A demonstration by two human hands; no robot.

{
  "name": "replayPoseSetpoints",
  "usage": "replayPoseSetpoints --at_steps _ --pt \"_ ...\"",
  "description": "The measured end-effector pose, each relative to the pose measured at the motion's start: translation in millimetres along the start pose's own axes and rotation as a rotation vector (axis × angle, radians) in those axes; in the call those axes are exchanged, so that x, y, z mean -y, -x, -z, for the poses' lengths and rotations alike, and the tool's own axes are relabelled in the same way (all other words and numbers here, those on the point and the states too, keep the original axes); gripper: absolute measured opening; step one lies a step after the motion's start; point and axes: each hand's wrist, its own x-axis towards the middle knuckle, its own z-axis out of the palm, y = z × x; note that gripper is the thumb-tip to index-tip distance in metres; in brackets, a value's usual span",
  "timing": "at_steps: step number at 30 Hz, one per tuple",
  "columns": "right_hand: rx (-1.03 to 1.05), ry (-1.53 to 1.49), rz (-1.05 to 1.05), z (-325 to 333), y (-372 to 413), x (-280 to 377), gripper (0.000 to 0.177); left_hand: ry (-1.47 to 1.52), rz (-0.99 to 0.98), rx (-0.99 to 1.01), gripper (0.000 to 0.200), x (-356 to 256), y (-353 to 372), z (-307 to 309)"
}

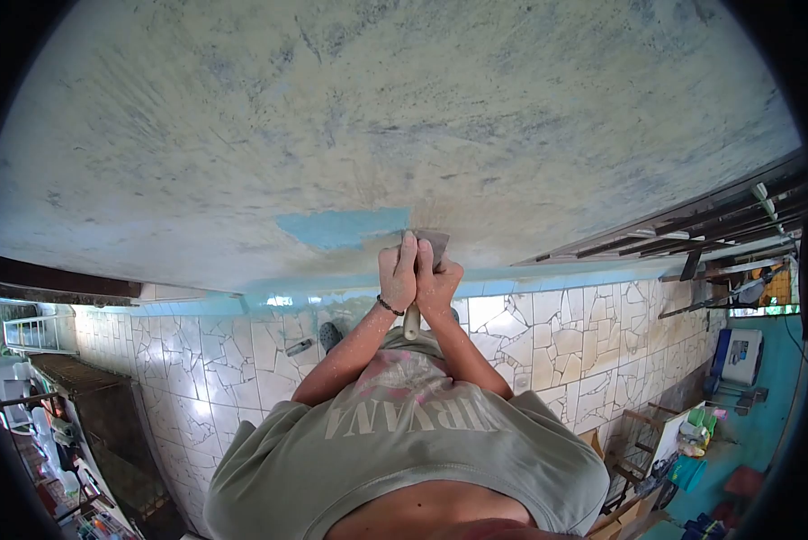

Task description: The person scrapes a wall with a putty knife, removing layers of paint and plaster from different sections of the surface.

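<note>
Protruding above both clasped hands (397,275), scraper (435,240) touches wall (332,108).

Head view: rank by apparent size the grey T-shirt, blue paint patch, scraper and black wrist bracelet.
Largest first:
grey T-shirt, nearest the camera
blue paint patch
grey metal scraper, partly hidden
black wrist bracelet

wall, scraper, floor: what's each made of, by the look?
wall: likely plaster or cement, matte, mottled grey-beige, with one blue paint patch.
scraper: dull grey blade, probably metal. The pale handle, maybe wood, is mostly hidden by the left hand and right hand.
floor: broken-tile mosaic, likely ceramic, glossy with glare.
</note>
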Motion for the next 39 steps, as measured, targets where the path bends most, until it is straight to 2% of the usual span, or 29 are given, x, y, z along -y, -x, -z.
replayPoseSetpoints --at_steps 3,6,8,12,17,18,21,24,27,30,33,37,39 --pt "-0.041 -0.06 -0.004 -4 2 5 0.032 0.031 0.008 0.025 0.051 3 1 2" --pt "-0.044 -0.05 -0.057 -4 7 -19 0.033 -0.011 0.025 -0.015 0.056 15 3 -1" --pt "-0.067 -0.064 -0.01 -6 6 -14 0.034 -0.028 0.01 -0.018 0.054 15 3 0" --pt "-0.013 -0.048 0.008 -2 -3 14 0.034 -0.033 -0.009 0.018 0.053 -18 -2 0" --pt "-0.067 -0.085 -0.027 -6 7 -26 0.035 -0.029 0.047 0.002 0.052 11 4 -1" --pt "-0.065 -0.089 -0.035 -6 8 -19 0.036 -0.031 0.068 -0.011 0.051 6 7 -2" --pt "-0.073 -0.11 -0.005 -7 -2 13 0.038 -0.076 -0.063 -0.004 0.05 -14 -2 -3" --pt "0.007 -0.08 -0.01 0 -5 24 0.042 -0.01 -0.025 -0.02 0.05 -19 -2 -3" --pt "-0.065 -0.09 -0.023 -4 3 0 0.04 -0.056 0.001 -0.007 0.05 0 1 -2" --pt "-0.046 -0.1 -0.076 -1 6 -13 0.04 0.06 0.013 -0.053 0.049 -3 7 -13" --pt "-0.026 -0.046 -0.016 0 -8 28 0.04 0.012 -0.044 -0.041 0.049 -28 -4 -10" --pt "-0.013 -0.105 -0.053 0 -3 14 0.039 0.015 0.002 -0.013 0.047 -24 2 -8" --pt "-0.025 -0.091 -0.105 0 6 -2 0.039 0.012 0.016 -0.068 0.052 -7 7 -11"
